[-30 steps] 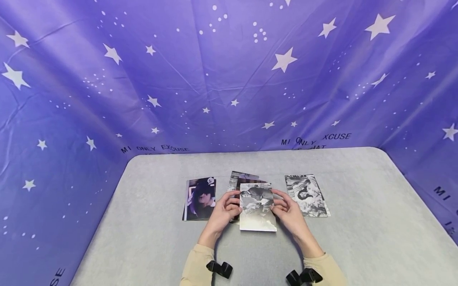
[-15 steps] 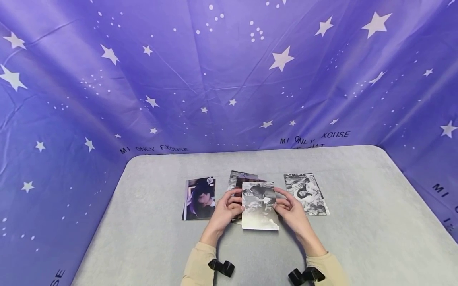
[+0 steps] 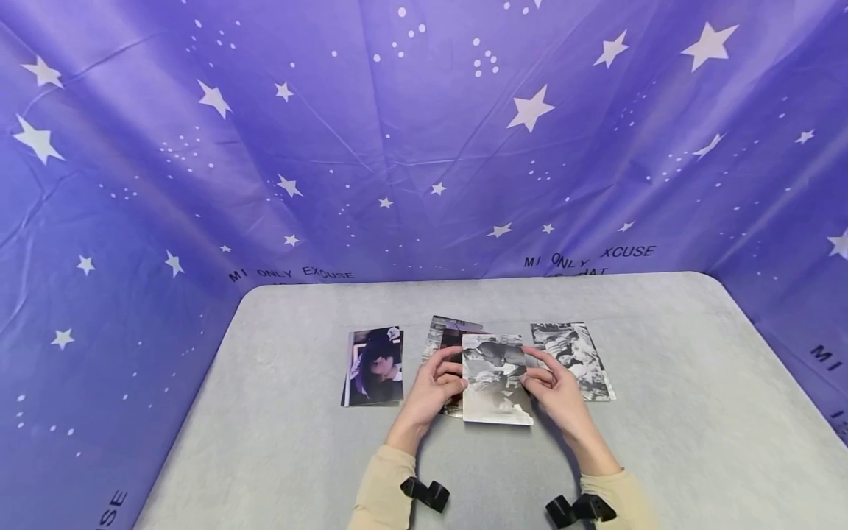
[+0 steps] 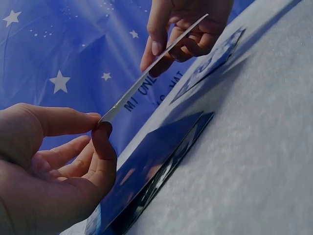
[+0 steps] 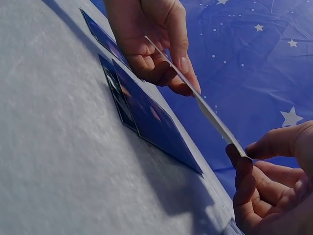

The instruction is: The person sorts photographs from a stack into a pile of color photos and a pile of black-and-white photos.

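Observation:
Both hands hold a black-and-white photo (image 3: 495, 383) by its two side edges, raised above the table. My left hand (image 3: 429, 394) pinches its left edge between thumb and fingers. At the opposite edge, my right hand (image 3: 559, 394) pinches it the same way. Seen nearly edge-on in the left wrist view, the photo (image 4: 146, 73) is thin and tilted, apart from the prints below. Behind it lies a loose pile of overlapping photos (image 3: 442, 331), mostly hidden by the held photo and the left hand.
On the grey table (image 3: 278, 456), a stack topped by a dark purple-toned photo (image 3: 374, 368) lies at left. Another stack with a black-and-white photo (image 3: 576, 353) on top lies at right, partly behind the right hand. A purple star-patterned curtain (image 3: 411, 162) encloses the table's back and sides.
Both hands and the held photo have moved slightly to the right, and the right hand covers more of the right stack. The grip on the photo looks the same. The head view has shifted a little.

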A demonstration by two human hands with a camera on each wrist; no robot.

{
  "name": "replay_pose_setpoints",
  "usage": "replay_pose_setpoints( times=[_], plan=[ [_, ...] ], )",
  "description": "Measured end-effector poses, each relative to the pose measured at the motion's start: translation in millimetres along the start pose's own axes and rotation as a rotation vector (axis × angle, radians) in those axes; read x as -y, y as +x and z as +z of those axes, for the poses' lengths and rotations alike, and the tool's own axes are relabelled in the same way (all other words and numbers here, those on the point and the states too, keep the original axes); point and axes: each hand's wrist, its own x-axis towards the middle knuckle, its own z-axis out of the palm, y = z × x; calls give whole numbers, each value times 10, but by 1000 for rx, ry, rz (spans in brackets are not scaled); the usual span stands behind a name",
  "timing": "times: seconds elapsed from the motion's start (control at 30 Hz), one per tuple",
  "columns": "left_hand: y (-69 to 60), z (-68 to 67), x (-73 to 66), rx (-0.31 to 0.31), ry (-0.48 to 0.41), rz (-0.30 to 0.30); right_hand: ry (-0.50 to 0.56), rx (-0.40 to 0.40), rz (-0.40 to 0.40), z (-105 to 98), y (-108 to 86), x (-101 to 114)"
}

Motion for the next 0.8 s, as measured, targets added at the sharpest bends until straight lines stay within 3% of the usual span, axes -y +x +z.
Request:
replay_pose_setpoints(
  times=[0.53, 0.8],
  plan=[
    [176, 366, 60, -13, -95, -17, -109, -14, -43, -351, 88, -22],
    [259, 588, 118, 4, -74, -14, -209, -73, -78, -546, 127, -64]
  ],
)
